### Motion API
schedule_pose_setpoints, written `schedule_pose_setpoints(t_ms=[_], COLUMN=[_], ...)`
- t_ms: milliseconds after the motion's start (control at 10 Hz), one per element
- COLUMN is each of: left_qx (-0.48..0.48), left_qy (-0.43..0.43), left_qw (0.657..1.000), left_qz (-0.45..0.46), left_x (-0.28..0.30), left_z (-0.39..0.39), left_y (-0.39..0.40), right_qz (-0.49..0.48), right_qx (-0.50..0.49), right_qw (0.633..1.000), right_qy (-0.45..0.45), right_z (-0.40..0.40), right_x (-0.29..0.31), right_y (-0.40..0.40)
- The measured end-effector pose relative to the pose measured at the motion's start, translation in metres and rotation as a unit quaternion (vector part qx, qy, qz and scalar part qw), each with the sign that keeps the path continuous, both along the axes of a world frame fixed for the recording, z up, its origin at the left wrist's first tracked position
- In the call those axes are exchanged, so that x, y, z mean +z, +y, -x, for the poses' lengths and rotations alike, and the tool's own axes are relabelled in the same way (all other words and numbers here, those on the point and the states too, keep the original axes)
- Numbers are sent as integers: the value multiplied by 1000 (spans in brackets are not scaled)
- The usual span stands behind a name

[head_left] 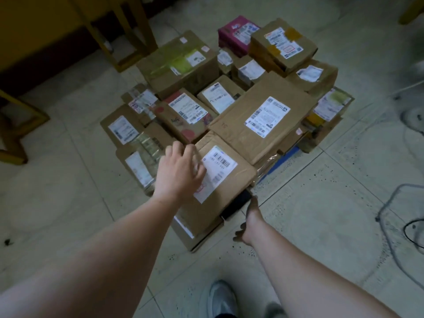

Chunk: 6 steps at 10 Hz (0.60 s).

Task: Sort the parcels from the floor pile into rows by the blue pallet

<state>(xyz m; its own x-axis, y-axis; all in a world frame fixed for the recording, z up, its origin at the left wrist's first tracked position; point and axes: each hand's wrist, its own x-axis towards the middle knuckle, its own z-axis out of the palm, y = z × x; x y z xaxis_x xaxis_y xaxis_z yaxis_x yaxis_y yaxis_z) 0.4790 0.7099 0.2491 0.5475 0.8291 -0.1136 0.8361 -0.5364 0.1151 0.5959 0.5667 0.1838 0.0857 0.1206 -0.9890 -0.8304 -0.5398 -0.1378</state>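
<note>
at the near edge of the stack, our left hand (180, 173) lies flat on the top of the nearest parcel (218, 180), fingers straight and spread over the left part of its white shipping label (216, 173). it grasps nothing; we judge the flat palm is there to steady or press the box so that it does not slide. our right hand (249, 222) sits low at the parcel's near right corner, fingers pointing up beside a dark item (236, 204) wedged under that corner. we cannot tell whether these fingers are closed on anything, since the frame is dim and blurred there.

the parcels stand packed label-up, touching side by side, with a large flat box (261, 118) overlapping the far right edge of the nearest parcel. labels facing up would let each address be read without turning a box. a strip of the blue pallet (283, 158) shows just beside the nearest parcel, under the right side of the stack, so the rows appear to sit on or against it.

a pink parcel (236, 34) rests at the far end. a grey shoe (221, 297) stands on the tiled floor (321, 214), and a yellow frame (121, 31) is at upper left.
</note>
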Motion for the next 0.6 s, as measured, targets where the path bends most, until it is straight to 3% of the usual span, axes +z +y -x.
schedule_pose_setpoints(t_ms=[200,400,500,600], left_qx=[-51,-62,-50,-55], left_qy=[-31,-16,-35,9], left_qw=[998,998,997,990], left_qz=[-30,3,48,126], left_x=[-18,-21,-12,5], left_z=[32,63,65,70], left_y=[-27,-41,-44,-47], right_qz=[-55,-142,-115,-33], right_qx=[3,-56,-53,45], right_qw=[997,987,990,998], right_qy=[60,38,56,-39], right_z=[38,50,49,54], right_x=[-33,-47,-34,-2], right_y=[9,6,7,11])
